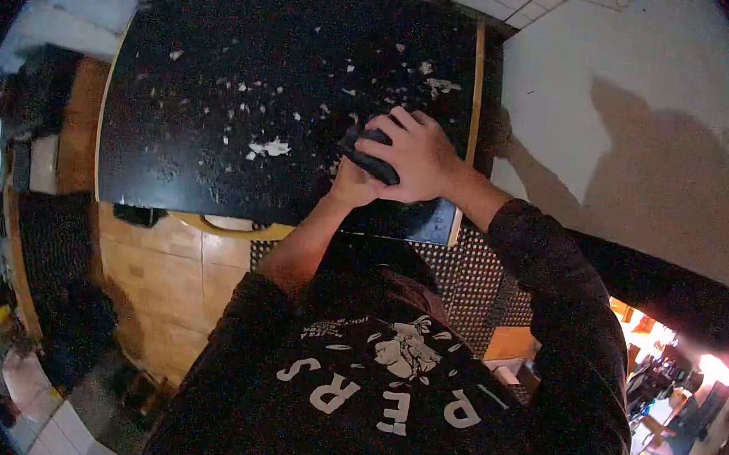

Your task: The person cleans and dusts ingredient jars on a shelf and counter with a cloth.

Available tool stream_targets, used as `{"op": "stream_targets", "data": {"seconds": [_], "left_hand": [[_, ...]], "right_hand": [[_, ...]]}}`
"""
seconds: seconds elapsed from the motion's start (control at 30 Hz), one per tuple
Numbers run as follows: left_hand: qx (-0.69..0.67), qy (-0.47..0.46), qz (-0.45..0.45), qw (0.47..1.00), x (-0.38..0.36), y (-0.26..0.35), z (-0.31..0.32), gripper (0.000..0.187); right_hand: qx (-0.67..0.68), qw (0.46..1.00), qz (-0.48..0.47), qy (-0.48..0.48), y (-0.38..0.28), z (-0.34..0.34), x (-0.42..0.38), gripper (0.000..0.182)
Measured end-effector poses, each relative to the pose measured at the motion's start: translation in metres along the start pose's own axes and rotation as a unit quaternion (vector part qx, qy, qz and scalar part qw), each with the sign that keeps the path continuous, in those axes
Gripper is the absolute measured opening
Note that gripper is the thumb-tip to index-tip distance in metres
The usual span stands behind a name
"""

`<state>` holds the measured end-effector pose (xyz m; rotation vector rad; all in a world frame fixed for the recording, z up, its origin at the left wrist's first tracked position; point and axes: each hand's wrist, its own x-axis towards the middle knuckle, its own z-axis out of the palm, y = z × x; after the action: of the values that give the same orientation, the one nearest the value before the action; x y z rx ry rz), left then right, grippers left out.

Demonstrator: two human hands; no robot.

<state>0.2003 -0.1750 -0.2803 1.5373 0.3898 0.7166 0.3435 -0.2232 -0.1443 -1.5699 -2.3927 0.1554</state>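
Note:
Both hands meet around a dark, bulky object [374,164] above the right part of a black tabletop [193,85]. Its kind I cannot make out; it looks black and matte. My right hand [421,158] lies over it from the right, fingers curled round its top. From below, my left hand [356,184] holds the same object, most of its fingers hidden behind it and the right hand. Many pale flakes lie scattered over the tabletop, with a larger white scrap [272,148] left of the hands.
Light wooden edging [474,106] borders the tabletop. A white wall [657,152] with my shadow on it stands close at the right. Below the front edge are a tan tiled floor [154,285] and a dotted mat [464,278]. Cluttered shelving runs along the far left.

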Motion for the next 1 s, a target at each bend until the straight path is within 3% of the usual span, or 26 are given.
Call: {"op": "stream_targets", "data": {"seconds": [0.1,0.17,0.2,0.27,0.3,0.37,0.4,0.43,0.47,0.5,0.53,0.57,0.63,0.7,0.73,0.77,0.83,0.87,0.9,0.93,0.97,1.0], "left_hand": [[-0.018,0.03,0.044,0.998,-0.001,0.017,0.001,0.05],[0.02,0.037,-0.042,0.998,-0.003,0.021,0.004,0.051],[0.02,0.041,-0.044,0.998,-0.005,0.019,0.004,0.051],[0.132,0.044,0.063,0.988,-0.007,0.011,0.001,0.053],[0.134,0.045,0.063,0.988,-0.006,0.011,0.0,0.053],[0.089,0.034,0.022,0.995,-0.008,0.011,0.0,0.054],[0.019,0.031,-0.044,0.998,-0.013,0.004,-0.001,0.058],[0.02,0.031,-0.043,0.998,-0.018,-0.012,0.0,0.058],[-0.175,0.04,-0.06,0.982,-0.021,-0.027,0.004,0.057],[-0.363,0.048,-0.073,0.928,-0.022,-0.022,0.008,0.055],[-0.325,0.08,-0.12,0.935,-0.022,-0.015,0.012,0.054],[-0.32,0.081,-0.112,0.937,-0.019,-0.01,0.019,0.054],[-0.517,0.145,-0.137,0.832,-0.018,-0.02,0.025,0.048],[-0.46,0.159,-0.144,0.862,-0.03,-0.035,0.023,0.046],[-0.368,0.251,-0.226,0.866,-0.029,0.042,0.038,0.047],[-0.364,0.251,-0.209,0.872,-0.029,0.032,0.03,0.047],[-0.323,0.157,-0.129,0.924,-0.04,0.012,0.019,0.056],[-0.12,0.062,0.088,0.987,-0.055,0.016,0.025,0.057],[-0.116,0.067,0.092,0.987,-0.057,0.008,0.025,0.057],[-0.167,0.084,0.07,0.98,-0.058,-0.004,0.022,0.058],[-0.217,0.102,0.048,0.97,-0.061,-0.016,0.016,0.059],[-0.406,0.104,-0.058,0.906,-0.064,0.049,0.03,0.059]], "right_hand": [[-0.006,0.999,0.034,0.025,-0.007,0.004,-0.003,0.051],[-0.004,0.998,0.059,0.032,-0.012,0.004,-0.003,0.05],[-0.002,0.995,0.086,0.05,-0.015,0.004,-0.004,0.05],[0.0,0.992,0.11,0.069,-0.019,0.005,-0.002,0.051],[-0.003,0.988,0.143,0.063,-0.022,0.005,0.0,0.051],[-0.002,0.982,0.179,0.057,-0.03,0.011,-0.001,0.051],[-0.007,0.978,0.199,0.067,-0.032,0.014,0.0,0.051],[-0.013,0.973,0.217,0.077,-0.035,0.016,0.0,0.05],[-0.018,0.971,0.224,0.077,-0.038,0.014,-0.002,0.05],[-0.019,0.972,0.221,0.079,-0.042,0.015,-0.004,0.05],[-0.029,0.971,0.22,0.09,-0.043,0.018,-0.005,0.05],[-0.038,0.97,0.217,0.103,-0.043,0.017,-0.006,0.05],[-0.011,0.971,0.205,0.124,-0.041,0.015,-0.011,0.049],[0.025,0.97,0.197,0.139,-0.052,0.018,-0.025,0.049],[0.083,0.957,0.227,0.158,-0.055,0.02,-0.029,0.048],[0.139,0.941,0.251,0.177,-0.053,0.019,-0.032,0.047],[0.198,0.933,0.258,0.154,-0.06,0.026,-0.047,0.054],[0.245,0.896,0.319,0.19,-0.063,0.044,-0.055,0.059],[0.291,0.85,0.377,0.223,-0.068,0.057,-0.061,0.064],[0.138,0.914,0.342,0.171,-0.083,0.053,-0.063,0.072],[0.102,0.936,0.28,0.186,-0.092,0.048,-0.06,0.075],[0.038,0.961,0.241,0.128,-0.102,0.04,-0.057,0.077]]}}
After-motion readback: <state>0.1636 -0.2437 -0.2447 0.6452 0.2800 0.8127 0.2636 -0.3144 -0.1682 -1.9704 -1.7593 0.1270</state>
